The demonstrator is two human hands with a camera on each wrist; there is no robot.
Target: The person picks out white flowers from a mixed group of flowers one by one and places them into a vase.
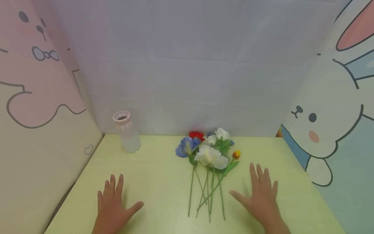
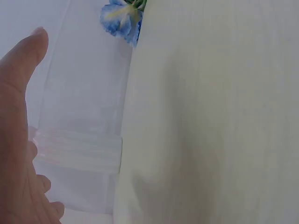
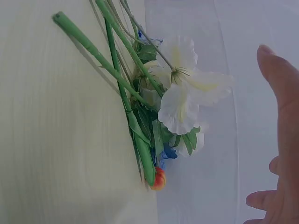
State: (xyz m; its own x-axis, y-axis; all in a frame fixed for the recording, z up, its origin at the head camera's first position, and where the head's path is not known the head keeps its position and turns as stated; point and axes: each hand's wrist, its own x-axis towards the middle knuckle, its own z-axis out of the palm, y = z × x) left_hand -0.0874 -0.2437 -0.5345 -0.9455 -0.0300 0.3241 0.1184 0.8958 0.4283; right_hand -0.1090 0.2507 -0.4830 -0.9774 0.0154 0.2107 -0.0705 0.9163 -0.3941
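Both hands hold nothing, their fingers straight and spread. The left hand [image 1: 112, 204] is over the table's front left, below a white and pink vase [image 1: 127, 135] with a scalloped rim that stands upright at the back left. Right of the middle lies a loose bunch of artificial flowers: a blue flower [image 1: 187, 147], a red flower [image 1: 196, 136], a large white flower [image 1: 211, 157], more white blooms [image 1: 222, 134] and an orange-yellow tulip [image 1: 236, 154]. Their green stems [image 1: 212, 195] point towards the front. To the right of the stems is the right hand [image 1: 261, 196], apart from them.
A pale yellow table [image 1: 157, 182] carries everything. Behind it hangs a plain whitish cloth [image 1: 187, 81]. Side panels printed with cartoon animals stand at the left [image 1: 38, 107] and the right [image 1: 327, 130].
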